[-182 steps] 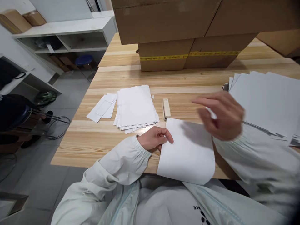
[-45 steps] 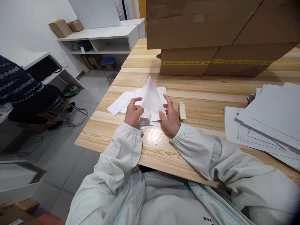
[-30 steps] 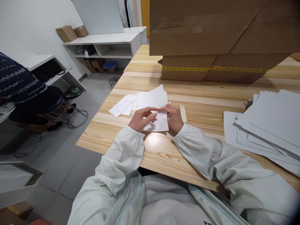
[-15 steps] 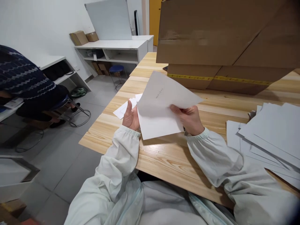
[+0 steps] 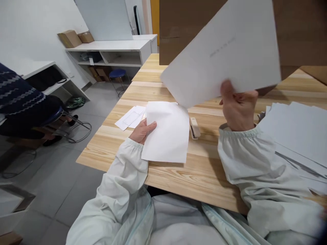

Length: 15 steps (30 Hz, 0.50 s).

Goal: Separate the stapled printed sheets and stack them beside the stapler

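Observation:
My left hand (image 5: 143,131) is closed on the left edge of a blank white sheet of paper (image 5: 167,136), thumb on top, just above the table. Raised to the right, my right hand (image 5: 237,107) pinches the lower edge of another sheet of paper (image 5: 230,51), which carries a faint line of print. That sheet is tilted and hides part of the cardboard box behind it. Between my hands a white stapler (image 5: 195,128) lies on the wooden table (image 5: 173,180). Beyond my left hand rest a few printed papers (image 5: 131,116).
A spread pile of white papers (image 5: 304,136) covers the table's right side. A large cardboard box (image 5: 178,41) stands at the back. On the left a person in a striped top (image 5: 20,92) sits on a stool. White shelves (image 5: 117,47) and a blue stool (image 5: 118,73) are farther off.
My right hand has lifted the printed sheet up and right. My left hand has gone from open, thumb raised, to gripping a blank sheet. The stapler has come into view.

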Each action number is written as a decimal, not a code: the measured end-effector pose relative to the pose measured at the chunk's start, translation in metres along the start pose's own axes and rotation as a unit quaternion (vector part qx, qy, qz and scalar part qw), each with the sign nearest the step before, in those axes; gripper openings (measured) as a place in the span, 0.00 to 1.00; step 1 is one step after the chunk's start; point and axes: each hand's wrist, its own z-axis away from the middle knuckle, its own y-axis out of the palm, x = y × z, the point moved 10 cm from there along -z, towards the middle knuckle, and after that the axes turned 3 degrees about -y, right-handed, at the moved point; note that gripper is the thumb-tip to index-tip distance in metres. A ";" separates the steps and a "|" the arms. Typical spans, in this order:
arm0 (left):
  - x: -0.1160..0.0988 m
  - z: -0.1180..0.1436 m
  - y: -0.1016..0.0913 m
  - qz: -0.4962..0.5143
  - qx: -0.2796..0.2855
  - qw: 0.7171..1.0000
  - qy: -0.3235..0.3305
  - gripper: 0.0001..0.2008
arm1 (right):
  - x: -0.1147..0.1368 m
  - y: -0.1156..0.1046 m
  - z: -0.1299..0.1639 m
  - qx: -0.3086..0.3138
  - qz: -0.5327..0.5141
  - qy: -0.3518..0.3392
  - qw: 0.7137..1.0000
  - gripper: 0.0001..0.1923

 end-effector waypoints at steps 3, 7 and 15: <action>0.006 0.002 0.003 -0.025 0.014 0.999 -0.020 0.27 | 0.005 -0.029 -0.010 -0.090 0.012 -0.026 0.995 0.25; 0.006 0.005 0.007 -0.039 0.027 0.999 -0.027 0.28 | -0.006 -0.026 -0.016 -0.063 -0.079 0.003 0.995 0.23; 0.007 0.004 0.001 -0.052 0.021 0.997 -0.049 0.31 | -0.045 -0.097 -0.030 -0.258 -0.094 0.133 0.952 0.07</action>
